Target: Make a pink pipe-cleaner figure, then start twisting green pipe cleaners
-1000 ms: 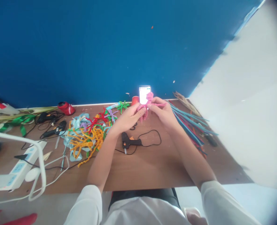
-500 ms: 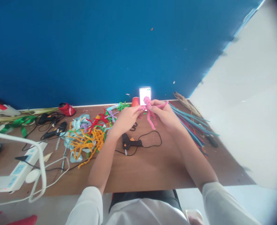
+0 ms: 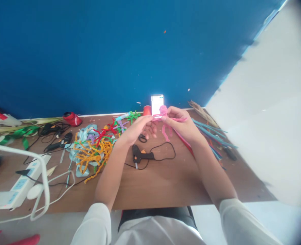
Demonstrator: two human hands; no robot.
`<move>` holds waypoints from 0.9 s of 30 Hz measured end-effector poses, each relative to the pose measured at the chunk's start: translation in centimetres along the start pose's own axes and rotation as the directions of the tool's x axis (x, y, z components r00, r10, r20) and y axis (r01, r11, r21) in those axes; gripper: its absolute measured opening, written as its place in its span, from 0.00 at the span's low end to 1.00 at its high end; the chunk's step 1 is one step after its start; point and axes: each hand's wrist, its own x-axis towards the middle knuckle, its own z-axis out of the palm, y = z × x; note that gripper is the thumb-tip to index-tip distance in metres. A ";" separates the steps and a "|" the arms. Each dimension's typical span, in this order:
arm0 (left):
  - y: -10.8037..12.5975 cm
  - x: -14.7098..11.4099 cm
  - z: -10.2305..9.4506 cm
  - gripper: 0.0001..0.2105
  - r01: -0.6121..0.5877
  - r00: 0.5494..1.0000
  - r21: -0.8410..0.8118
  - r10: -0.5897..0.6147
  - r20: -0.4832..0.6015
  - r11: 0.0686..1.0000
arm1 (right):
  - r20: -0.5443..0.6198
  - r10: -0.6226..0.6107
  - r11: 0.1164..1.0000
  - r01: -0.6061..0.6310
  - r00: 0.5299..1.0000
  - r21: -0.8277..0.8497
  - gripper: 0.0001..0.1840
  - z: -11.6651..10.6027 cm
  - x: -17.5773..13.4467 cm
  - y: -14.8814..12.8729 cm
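A pink pipe-cleaner figure (image 3: 163, 110) with a rounded top and several dangling limbs is held up above the table, in front of a lit phone (image 3: 156, 102). My right hand (image 3: 180, 123) is closed around its middle, thumb and fingers pinching it. At its left side, my left hand (image 3: 141, 128) pinches one limb between thumb and index finger, the other fingers curled loosely below. Under the hands lie a black glue gun (image 3: 142, 155) with its cable and a pair of dark-handled scissors (image 3: 142, 137), partly hidden by my left hand.
Left of my arms is a heap of orange pipe-cleaner pieces (image 3: 94, 154) and pale blue ribbon (image 3: 89, 131). A power strip (image 3: 22, 182) and a white tubular frame (image 3: 46, 177) stand further left. Blue pipe cleaners (image 3: 208, 127) lie right. A blue wall (image 3: 114, 58) closes the back.
The pink figure has shifted slightly right and turned, its limbs now hanging differently. My left hand's lower fingers have loosened and spread a little. The things on the table have stayed put.
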 end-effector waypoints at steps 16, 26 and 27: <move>-0.6 0.3 0.5 0.03 -0.355 0.837 0.689 0.542 -0.067 0.632 | 0.077 0.150 0.989 -0.150 0.986 -0.003 0.16 0.0 0.1 0.7; -2.1 0.8 -0.1 0.07 -0.443 0.241 0.869 0.904 0.352 -0.221 | 0.303 0.300 0.801 -0.411 0.905 0.436 0.19 0.4 0.8 1.0; -2.1 0.8 -0.2 0.07 -0.439 0.232 0.872 0.910 0.344 -0.218 | 0.264 0.279 0.824 -0.371 0.923 0.428 0.19 0.5 0.6 0.8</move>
